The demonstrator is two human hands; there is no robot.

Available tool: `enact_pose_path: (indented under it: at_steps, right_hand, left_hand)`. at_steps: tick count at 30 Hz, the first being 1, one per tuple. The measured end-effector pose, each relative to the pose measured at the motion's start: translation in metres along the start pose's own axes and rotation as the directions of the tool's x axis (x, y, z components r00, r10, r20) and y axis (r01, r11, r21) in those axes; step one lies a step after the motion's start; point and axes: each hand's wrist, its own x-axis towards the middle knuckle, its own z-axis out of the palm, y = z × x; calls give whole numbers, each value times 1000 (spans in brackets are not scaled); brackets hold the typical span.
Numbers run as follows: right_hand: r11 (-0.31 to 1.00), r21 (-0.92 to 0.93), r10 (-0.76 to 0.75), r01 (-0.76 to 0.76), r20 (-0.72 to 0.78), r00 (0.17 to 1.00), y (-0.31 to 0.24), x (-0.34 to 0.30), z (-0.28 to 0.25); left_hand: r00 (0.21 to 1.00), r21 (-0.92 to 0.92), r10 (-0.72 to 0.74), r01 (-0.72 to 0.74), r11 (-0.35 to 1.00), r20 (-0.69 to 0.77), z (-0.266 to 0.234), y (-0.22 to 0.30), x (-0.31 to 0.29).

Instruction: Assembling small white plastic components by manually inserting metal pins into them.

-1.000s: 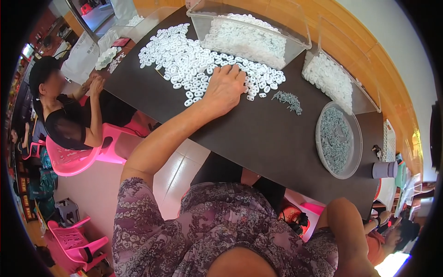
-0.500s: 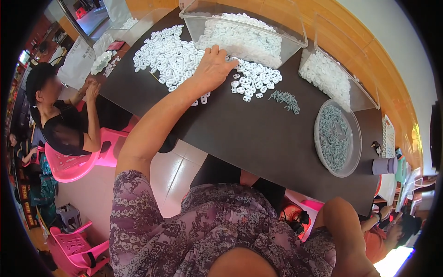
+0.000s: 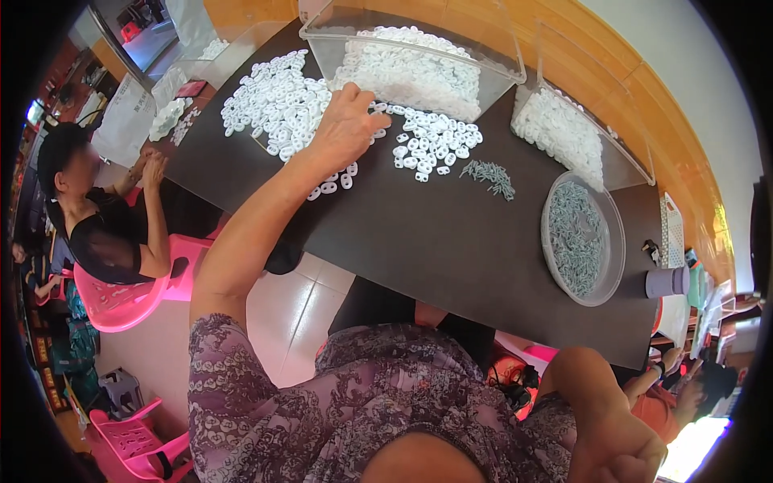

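Note:
My left hand [image 3: 346, 127] reaches over the table to the small white plastic pieces with two holes. Its palm faces down, with the thumb held away from the bent fingers. A wide spread of white two-hole pieces [image 3: 278, 105] lies to its left, and a smaller cluster [image 3: 435, 138] to its right. A few loose pieces show under the wrist. Low at the right, close to my body, my right hand [image 3: 620, 443] is curled closed; whatever it may hold is hidden.
Clear plastic bins [image 3: 495, 84] of white pieces stand along the table's back. A small heap of grey screws [image 3: 489, 177] lies near a round tub [image 3: 618, 278] full of them. A purple cup [image 3: 667, 282] stands at the right. One person [image 3: 109, 217] sits left on a pink chair [image 3: 121, 306].
My left hand has shifted slightly left in the picture, along with the whole view. My right hand has come up into view at the lower right.

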Motion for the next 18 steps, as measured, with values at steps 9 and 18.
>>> enact_pose_path:
  at_steps: [9,18]
  right_hand:
    - [976,-111,184,-185,-16,983,-9,-14,-2]
    - [944,-194,281,-268,41,959,-14,-19,-12]
  left_hand:
    - [992,126,-106,96,987,72,18,6,10]
    - [974,89,-203,194,977,105,20,9,8]
